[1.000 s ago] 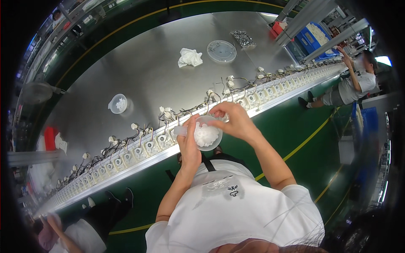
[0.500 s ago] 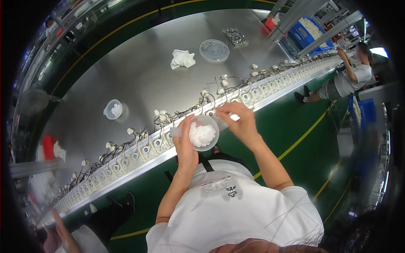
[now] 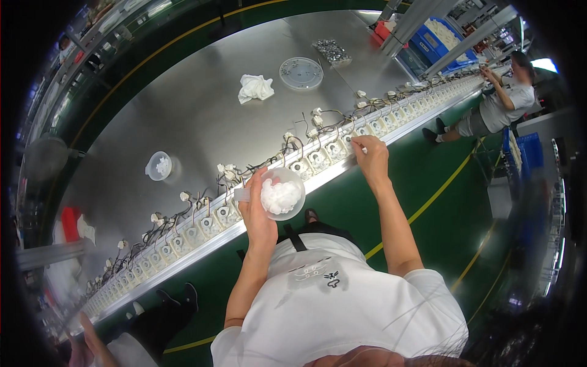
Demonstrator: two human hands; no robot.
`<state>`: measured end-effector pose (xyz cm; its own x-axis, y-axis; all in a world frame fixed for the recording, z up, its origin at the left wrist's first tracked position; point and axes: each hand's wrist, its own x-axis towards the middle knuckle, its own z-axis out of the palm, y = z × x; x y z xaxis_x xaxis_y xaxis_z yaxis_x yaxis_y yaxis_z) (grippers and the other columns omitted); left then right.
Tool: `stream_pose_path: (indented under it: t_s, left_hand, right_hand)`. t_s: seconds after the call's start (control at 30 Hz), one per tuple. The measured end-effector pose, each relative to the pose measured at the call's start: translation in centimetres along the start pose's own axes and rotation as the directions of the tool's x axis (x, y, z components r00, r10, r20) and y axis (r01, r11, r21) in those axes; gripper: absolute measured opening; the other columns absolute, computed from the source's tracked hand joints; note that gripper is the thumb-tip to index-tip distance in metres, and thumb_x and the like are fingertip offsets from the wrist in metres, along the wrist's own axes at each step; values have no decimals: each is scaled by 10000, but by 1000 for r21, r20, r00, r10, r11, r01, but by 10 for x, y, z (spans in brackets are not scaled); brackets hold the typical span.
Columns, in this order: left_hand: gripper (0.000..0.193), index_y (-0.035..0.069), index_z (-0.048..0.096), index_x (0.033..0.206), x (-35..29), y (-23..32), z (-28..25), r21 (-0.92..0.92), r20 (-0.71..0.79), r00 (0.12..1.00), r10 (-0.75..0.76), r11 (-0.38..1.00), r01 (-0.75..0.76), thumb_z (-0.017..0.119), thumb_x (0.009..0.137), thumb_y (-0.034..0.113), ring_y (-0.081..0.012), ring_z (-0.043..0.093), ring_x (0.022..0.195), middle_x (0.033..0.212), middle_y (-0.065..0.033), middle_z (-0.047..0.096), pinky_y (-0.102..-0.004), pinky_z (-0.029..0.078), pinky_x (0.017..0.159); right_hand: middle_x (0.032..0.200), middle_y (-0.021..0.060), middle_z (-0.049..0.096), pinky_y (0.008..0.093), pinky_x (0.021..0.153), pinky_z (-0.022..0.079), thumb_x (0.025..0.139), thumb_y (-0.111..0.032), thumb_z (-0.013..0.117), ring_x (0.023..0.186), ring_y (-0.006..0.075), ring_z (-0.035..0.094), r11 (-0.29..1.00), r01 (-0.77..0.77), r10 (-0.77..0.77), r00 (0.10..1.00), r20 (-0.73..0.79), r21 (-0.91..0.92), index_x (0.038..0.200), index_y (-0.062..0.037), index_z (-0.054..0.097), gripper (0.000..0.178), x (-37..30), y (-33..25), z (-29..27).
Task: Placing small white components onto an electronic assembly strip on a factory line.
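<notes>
Clearly, the left hand (image 3: 259, 215) holds a cup (image 3: 295, 177) of white pieces (image 3: 281, 197).

Anything in your right hand (image 3: 373, 161) is too small to tell. Your left hand (image 3: 257, 215) partly hides the cup handle (image 3: 241, 194).

This is a factory, shown by the long row of matching white units (image 3: 318, 160), a co-worker (image 3: 516, 101) beside it and the yellow-lined green floor (image 3: 422, 165).

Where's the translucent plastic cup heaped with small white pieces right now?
In the head view, the cup is near the centre, in the left hand, by the row of white square units and left of the right hand.
</notes>
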<state>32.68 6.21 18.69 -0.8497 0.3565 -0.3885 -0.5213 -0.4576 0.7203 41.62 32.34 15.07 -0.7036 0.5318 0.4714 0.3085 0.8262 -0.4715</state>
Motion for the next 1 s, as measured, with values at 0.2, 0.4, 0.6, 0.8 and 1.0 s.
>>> stream_pose_path:
  t_s: [0.2, 0.4, 0.6, 0.8, 1.0]
  left_hand:
    - [319, -26, 562, 1161, 0, -2, -1, -5, -8, 1000, 9, 1000, -9, 534, 969, 228, -180, 610, 1003, 1089, -104, 599, -302, 500, 859]
    - [326, -25, 562, 1170, 0, -1, -3, -10, -16, 1000, -8, 1000, 8, 540, 965, 227, -185, 607, 1021, 1096, -107, 600, -305, 498, 863]
    - [325, -25, 572, 1158, -2, -1, -3, -11, -7, 1000, -17, 1000, 17, 547, 961, 233, -174, 607, 1001, 1090, -106, 602, -304, 500, 859]
    - [324, -24, 580, 1146, -4, -5, -6, -40, 23, 1000, -14, 999, 15, 550, 960, 239, -167, 610, 984, 1070, -101, 607, -298, 504, 846]
    - [338, -31, 569, 1154, -6, -2, -10, -55, 41, 998, -56, 997, 58, 549, 959, 245, -187, 617, 978, 1067, -111, 612, -306, 516, 834]
  right_hand:
    - [855, 64, 682, 382, 689, 424, 763, -62, 686, 790, 252, 621, 976, 188, -191, 982, -17, -109, 845, -54, 700, 83, -4, -5, -3]
    - [826, 82, 666, 368, 715, 423, 758, -48, 689, 792, 266, 608, 962, 254, -257, 966, -14, -103, 826, -51, 690, 67, -7, -9, -6]
    - [772, 103, 637, 406, 691, 437, 697, -39, 698, 774, 303, 595, 991, 71, -45, 974, 222, -110, 724, -50, 657, 50, 25, 12, 1]
    - [751, 96, 648, 387, 674, 465, 706, -59, 698, 762, 331, 608, 969, 33, 16, 980, 197, -245, 773, -36, 688, 71, 21, -5, 0]
    - [784, 99, 660, 331, 700, 471, 738, -146, 750, 731, 228, 600, 927, -137, 37, 960, 277, 350, 894, -21, 710, 204, 22, -75, -17]
